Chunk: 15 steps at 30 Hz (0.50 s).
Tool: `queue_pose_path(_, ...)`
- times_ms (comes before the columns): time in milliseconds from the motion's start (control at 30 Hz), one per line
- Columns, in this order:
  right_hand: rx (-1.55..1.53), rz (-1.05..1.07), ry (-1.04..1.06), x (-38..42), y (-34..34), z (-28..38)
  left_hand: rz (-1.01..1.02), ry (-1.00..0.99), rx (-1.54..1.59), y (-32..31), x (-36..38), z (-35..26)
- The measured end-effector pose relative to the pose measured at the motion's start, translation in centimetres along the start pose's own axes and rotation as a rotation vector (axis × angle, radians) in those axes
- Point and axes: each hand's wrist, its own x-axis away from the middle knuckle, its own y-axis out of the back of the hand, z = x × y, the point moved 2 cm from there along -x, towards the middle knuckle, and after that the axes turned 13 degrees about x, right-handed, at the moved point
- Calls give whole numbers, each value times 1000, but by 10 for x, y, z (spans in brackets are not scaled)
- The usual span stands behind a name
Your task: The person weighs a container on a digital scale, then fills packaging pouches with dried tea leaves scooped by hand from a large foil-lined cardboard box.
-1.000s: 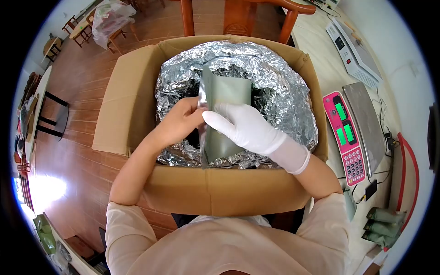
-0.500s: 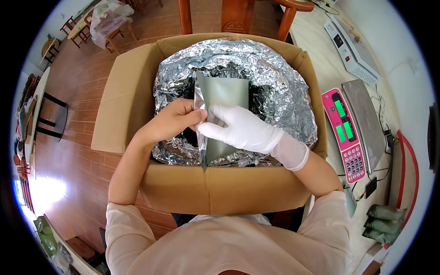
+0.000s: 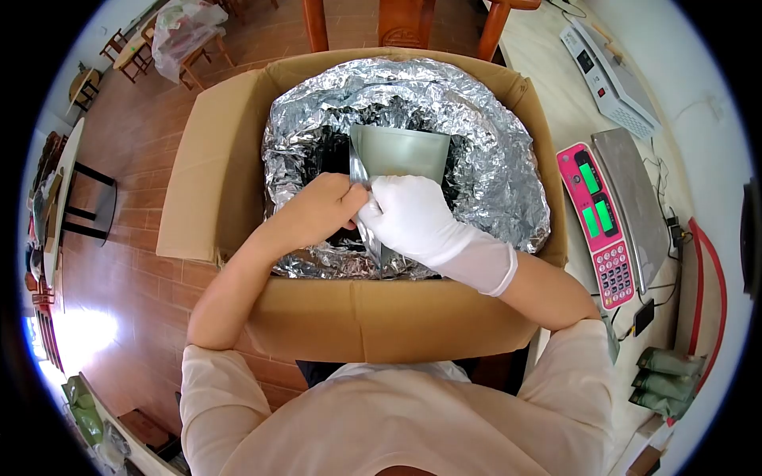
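Observation:
A grey-green foil pouch [image 3: 405, 151] is held over a cardboard box [image 3: 317, 317] lined with crumpled silver foil [image 3: 484, 151]. My bare left hand [image 3: 321, 208] pinches the pouch's silvery edge from the left side. On the other side, my right hand [image 3: 413, 218], in a white glove, has its fingers curled closed on the same edge, thumb against it. The two hands touch or nearly touch. Dark contents show deep inside the liner, too shadowed to make out. My hands cover the middle of the pouch.
A pink scale [image 3: 595, 226] with lit green displays and a metal plate stands on the counter at right. Beyond it is a white appliance [image 3: 607, 79]. Several green pouches [image 3: 667, 381] lie at lower right. A wooden chair [image 3: 405, 24] stands behind the box.
My gloved hand has gone from stretched fingers on the pouch to a closed grip at its edge. The pouch and both hands have shifted slightly right, and the pouch has tilted.

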Motion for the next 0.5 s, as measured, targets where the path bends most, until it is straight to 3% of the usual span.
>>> queue_pose_path(100,-24,-58,-36,-1,2,-1,-45,-14,90,1,2,-6)
queue_pose_path(167,-54,-135,-86,-2,9,-4,-195,16,-258,10,-2,-5)
queue_pose_path(200,-53,-133,-86,-3,11,-6,-195,17,-256,11,-5,-3)
queue_pose_path(300,-37,-83,55,0,17,-2,-306,-114,9,10,-4,-12)
queue_pose_path(400,-8,-74,127,-1,22,2,-287,-230,143,7,-1,-21)
queue_pose_path(500,25,-98,109,4,32,7,-268,-356,-62,8,1,-24)
